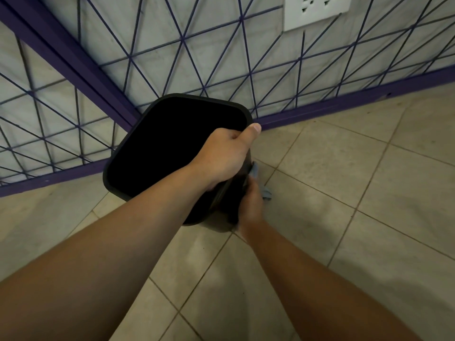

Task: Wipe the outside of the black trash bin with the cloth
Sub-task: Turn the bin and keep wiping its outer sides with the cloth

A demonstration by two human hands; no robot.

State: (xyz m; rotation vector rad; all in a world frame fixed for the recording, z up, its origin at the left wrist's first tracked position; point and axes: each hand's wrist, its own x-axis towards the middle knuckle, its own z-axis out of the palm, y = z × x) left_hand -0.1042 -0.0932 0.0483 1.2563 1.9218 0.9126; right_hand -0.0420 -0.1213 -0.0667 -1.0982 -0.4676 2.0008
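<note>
Black trash bin [157,148] is standing on the tiled floor [344,193], tucked into a corner where two grey walls [209,52] are meeting. It is leaning, mouth tipped toward the camera; inside is reading as plain black, nothing to make out.

Left hand [224,156] is reaching across from the lower left and gripping the bin's rim at its right-hand corner, thumb lying along the outer edge, fingers curling over into the opening.

Right hand [251,203] is sitting lower down, against the bin's outer right side wall, fingers curling around a grey-blue cloth [261,183]. The cloth is bunching between that hand and the wall of the bin; one end is poking up above the fingers, another bit is sticking out to the right, just above the floor. Most of it is hiding behind the hand.

Walls are carrying a web of dark purple lines, with a purple strip running along the base. A white socket plate [317,11] is showing at the top right.
</note>
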